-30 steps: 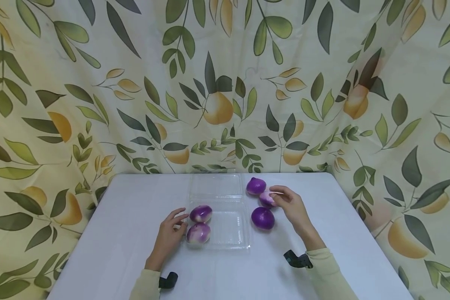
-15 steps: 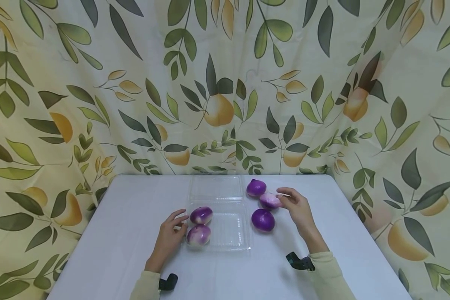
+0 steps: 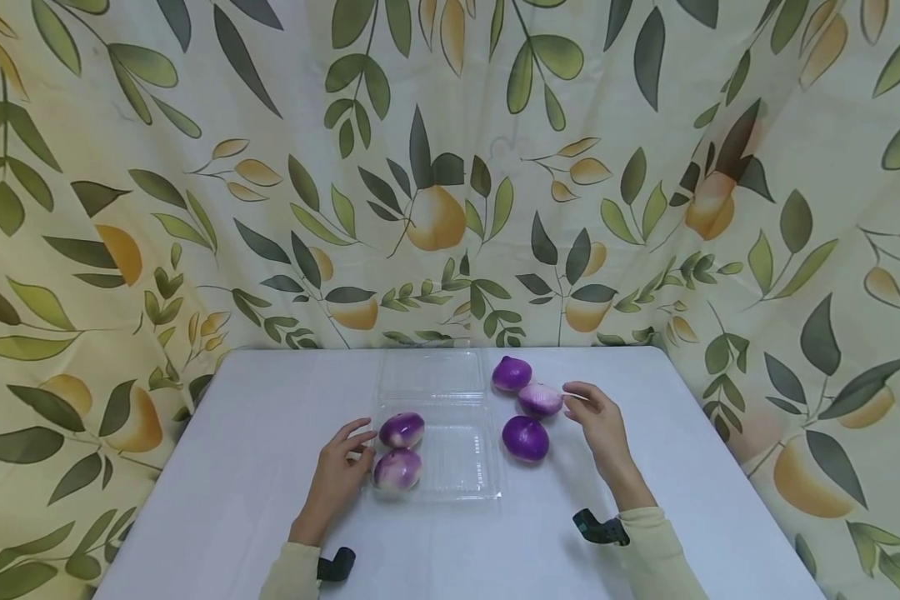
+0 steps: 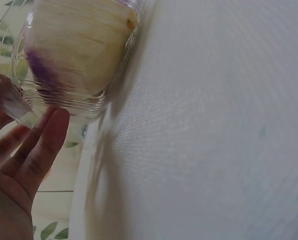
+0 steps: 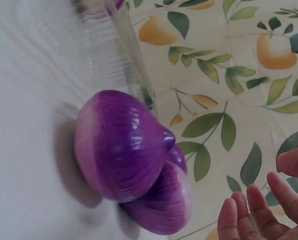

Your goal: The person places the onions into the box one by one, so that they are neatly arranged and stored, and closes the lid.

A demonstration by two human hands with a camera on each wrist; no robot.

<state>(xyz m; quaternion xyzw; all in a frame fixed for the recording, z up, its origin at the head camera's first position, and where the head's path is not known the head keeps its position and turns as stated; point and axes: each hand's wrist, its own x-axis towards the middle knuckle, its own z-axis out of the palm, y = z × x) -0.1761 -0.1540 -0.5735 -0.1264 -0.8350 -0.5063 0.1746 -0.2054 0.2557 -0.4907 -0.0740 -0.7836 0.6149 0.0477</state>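
Note:
A clear plastic clamshell box (image 3: 461, 450) lies opened flat on the table. Two purple-and-white onions, a rear one (image 3: 402, 430) and a front one (image 3: 397, 469), sit at its left side. My left hand (image 3: 337, 467) rests against the box's left wall; its fairly straight fingers (image 4: 49, 145) touch the plastic in the left wrist view. Right of the box lie three more onions: a far purple one (image 3: 512, 373), a pale-topped one (image 3: 540, 400) and a near dark purple one (image 3: 526, 439). Just right of the pale-topped onion, my right hand (image 3: 602, 429) hangs with loose fingers, holding nothing.
The white-covered table (image 3: 225, 467) ends at a patterned curtain (image 3: 450, 167) with fruit and leaves. The box's lid (image 3: 431, 372) lies folded back toward the curtain. A black camera mount sits at each wrist, such as the right one (image 3: 598, 527).
My right hand has drawn back slightly to the right from the pale-topped onion, which now shows more fully. My left hand and the box have stayed in place.

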